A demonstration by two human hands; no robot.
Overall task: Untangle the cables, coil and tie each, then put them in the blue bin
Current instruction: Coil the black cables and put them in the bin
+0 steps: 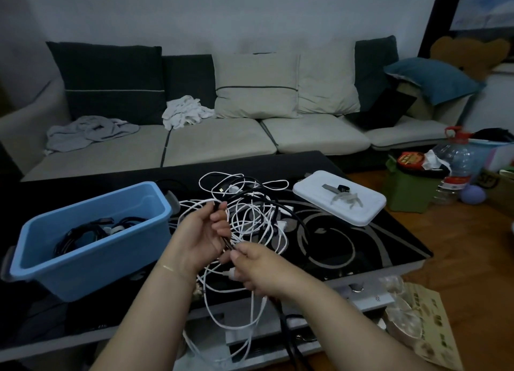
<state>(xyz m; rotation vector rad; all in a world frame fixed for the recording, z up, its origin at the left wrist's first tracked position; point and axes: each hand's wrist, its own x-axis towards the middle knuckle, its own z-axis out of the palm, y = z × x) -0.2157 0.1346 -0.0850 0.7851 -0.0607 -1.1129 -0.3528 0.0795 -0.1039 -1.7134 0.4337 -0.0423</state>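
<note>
Here, left hand (199, 233): grip holds black cable (299, 220)
Right hand (257, 268): grip pinches same cable
Tangle of white cables (250, 217): 12 o'clock, snaring it
Blue bin (91, 240): 9 o'clock
White lid (339, 197): 2 o'clock

Nothing readable tbh: print on the water jug (456, 162) label and the floor paper (434, 329) is too blurred.

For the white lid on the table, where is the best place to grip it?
Judging by pose, grip the white lid by its near right rim, coming from the right. It lies flat, that edge is bare, while the cable tangle crowds its left side and ties rest on top.
</note>
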